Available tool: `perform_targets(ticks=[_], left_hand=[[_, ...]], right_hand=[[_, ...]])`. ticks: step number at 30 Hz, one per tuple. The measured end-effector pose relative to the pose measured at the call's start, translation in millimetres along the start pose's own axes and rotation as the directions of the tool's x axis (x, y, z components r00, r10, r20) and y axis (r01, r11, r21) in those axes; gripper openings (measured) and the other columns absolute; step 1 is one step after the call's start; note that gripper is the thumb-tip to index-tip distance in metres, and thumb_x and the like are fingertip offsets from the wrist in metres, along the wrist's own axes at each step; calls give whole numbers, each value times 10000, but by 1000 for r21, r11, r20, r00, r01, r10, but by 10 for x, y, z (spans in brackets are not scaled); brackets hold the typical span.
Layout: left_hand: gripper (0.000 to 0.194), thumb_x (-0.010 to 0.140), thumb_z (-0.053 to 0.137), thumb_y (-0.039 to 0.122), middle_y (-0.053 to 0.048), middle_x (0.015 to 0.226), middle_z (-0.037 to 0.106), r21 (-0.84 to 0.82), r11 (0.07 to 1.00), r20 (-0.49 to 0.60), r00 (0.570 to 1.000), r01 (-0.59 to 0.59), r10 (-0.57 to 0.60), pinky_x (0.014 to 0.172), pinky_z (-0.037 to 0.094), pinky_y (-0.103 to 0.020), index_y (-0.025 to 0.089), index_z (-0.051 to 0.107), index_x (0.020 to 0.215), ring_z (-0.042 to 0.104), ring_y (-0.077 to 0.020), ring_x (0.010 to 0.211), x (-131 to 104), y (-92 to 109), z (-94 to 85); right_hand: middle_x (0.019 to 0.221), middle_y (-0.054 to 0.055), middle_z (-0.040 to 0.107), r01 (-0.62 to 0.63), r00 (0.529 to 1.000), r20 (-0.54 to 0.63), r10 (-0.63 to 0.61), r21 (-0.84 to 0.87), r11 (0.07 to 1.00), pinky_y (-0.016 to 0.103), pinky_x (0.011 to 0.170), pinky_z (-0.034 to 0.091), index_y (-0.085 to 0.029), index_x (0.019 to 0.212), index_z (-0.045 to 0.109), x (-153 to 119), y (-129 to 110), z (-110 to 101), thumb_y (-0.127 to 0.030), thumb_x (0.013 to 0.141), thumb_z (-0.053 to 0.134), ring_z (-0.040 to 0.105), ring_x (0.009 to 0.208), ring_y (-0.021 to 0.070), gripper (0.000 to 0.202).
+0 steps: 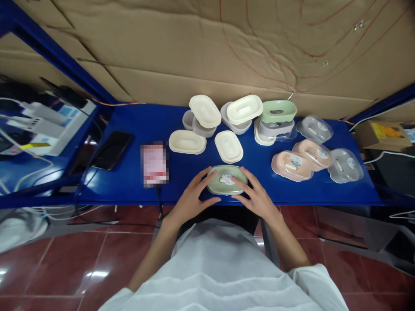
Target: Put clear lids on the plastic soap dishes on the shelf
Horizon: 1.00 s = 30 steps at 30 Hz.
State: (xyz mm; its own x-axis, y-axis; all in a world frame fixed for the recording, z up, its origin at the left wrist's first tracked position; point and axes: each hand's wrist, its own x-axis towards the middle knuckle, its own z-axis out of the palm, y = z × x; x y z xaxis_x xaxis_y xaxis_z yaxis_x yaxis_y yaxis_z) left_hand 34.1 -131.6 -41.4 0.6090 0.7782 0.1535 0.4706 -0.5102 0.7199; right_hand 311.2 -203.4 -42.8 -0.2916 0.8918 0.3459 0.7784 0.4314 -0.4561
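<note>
A pale green oval soap box [213,186], with a clear cover and a round printed label, lies on the blue table near its front edge. My left hand [195,194] grips the box's left end, fingers on the far rim and thumb at the near side. My right hand [256,195] holds its right end, with fingers reaching over the cover by the label. Just beyond the box lies a cream oval tray [228,147]. Another cream tray [187,142] sits farther left.
Cream trays and grey bases form piles at the back, beside a green base [279,111]. Peach soap boxes [292,166] and a grey covered box [346,166] stand right. A black phone [112,150] and a pixelated item [154,164] lie left. Cardboard [168,52] walls the back.
</note>
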Motion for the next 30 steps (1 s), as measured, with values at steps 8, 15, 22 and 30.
perform_targets(ticks=[8,15,22,30], left_hand=[[653,1072,562,375,-145,1736,361,233,964,-305,951,126,-50,1284,359,-632,298,334,1679,348,-371,1612,170,-135,-62],[671,1034,586,430,-236,1665,429,362,872,-432,888,331,-158,1219,315,-757,212,402,1642,393,-481,1547,489,-229,-65],[297,1046,565,321,-154,1240,688,492,822,-413,908,286,-69,1167,379,-705,243,711,1292,624,-390,1221,313,-106,-50],[258,1053,575,209,-125,1191,700,461,881,-268,963,107,24,1011,500,-467,226,719,1267,653,-290,1129,38,61,96]], right_hand=[[1704,106,424,-397,878,-374,298,-224,890,600,1184,536,-345,1615,496,-1170,-24,-626,-352,958,770,547,1478,393,712],[1603,192,545,-781,558,-712,427,-276,560,654,1186,464,-203,1534,612,-2151,389,-1018,-575,883,796,542,1460,461,771],[1683,236,415,-763,572,-650,500,-198,615,642,1232,395,-154,1562,568,-1978,815,-1043,-715,886,708,407,1566,440,891],[1772,218,220,-703,622,-633,461,-193,684,654,1279,302,-237,1693,366,-1988,1208,-1010,-676,818,798,221,1636,454,1070]])
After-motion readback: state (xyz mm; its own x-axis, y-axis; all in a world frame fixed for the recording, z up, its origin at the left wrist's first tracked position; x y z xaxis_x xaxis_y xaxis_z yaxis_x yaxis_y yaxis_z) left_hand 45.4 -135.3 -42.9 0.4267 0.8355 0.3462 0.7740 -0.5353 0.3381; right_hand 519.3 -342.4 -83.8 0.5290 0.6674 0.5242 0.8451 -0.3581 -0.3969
